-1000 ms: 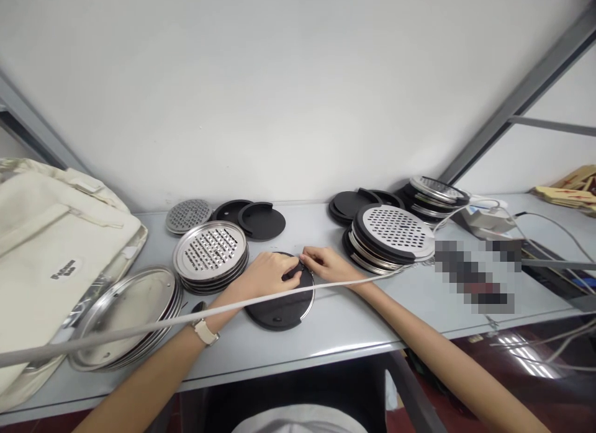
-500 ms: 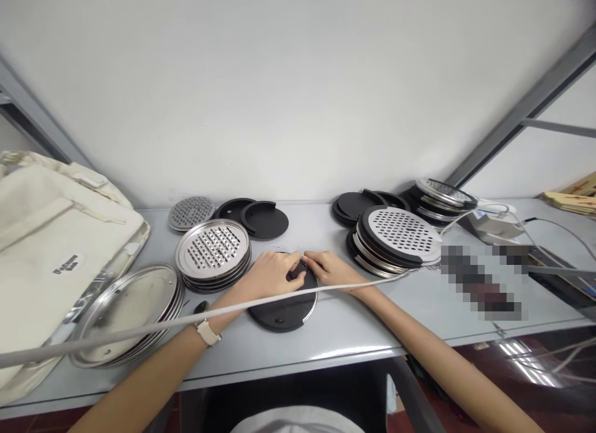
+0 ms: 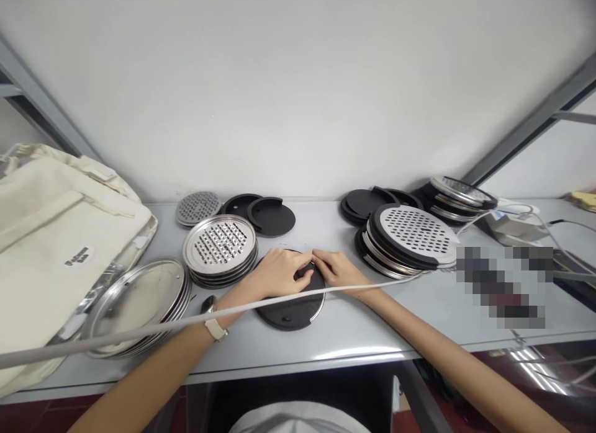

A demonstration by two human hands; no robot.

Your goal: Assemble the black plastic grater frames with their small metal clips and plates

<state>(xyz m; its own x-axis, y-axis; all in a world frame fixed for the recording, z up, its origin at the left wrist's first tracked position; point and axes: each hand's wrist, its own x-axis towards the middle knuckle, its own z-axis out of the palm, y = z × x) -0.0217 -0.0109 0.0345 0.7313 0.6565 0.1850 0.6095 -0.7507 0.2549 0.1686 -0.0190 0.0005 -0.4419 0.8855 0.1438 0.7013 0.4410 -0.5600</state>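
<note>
1. working w/ both hands at black disc (image 3: pixel 286 310), lying flat on table (image 3: pixel 344 340), centre, nr front edge.
2. see left hand (image 3: pixel 278 273) bent over disc's far part, thumb & fingers set narrow abt small dark part (image 3: pixel 305 271); can't tell if gripping it or just resting.
3. see right hand (image 3: pixel 339 270) w/ fingers bunched, tips just beside those of left hand at disc's far right edge; can't tell if pinching anything.
4. see metal rim (image 3: pixel 321 308) along disc's right side, so prob. black & metal parts already together; can't check underside.
5. judge work on this disc as under way, not finished, w/ both hands on it.
6. as for done, see perforated stack (image 3: pixel 410 231) on right, w/ black edging round metal, looking put together; prob. same for back stack (image 3: pixel 460 194) behind, partly hidden.
7. as for left to do, see bare-looking parts on left: grater stack (image 3: pixel 221 244), plain metal stack (image 3: pixel 139 296) nearer front, black holders (image 3: pixel 274 219) overlapping nr wall (image 3: pixel 298 110).
8. can't tell if black discs (image 3: pixel 367 203) at back right count as done or waiting.
9. judge overall as approx. part-way, no exact count poss.
10. note white cable (image 3: pixel 195 317) crossing in front of disc, hiding a strip.
</note>
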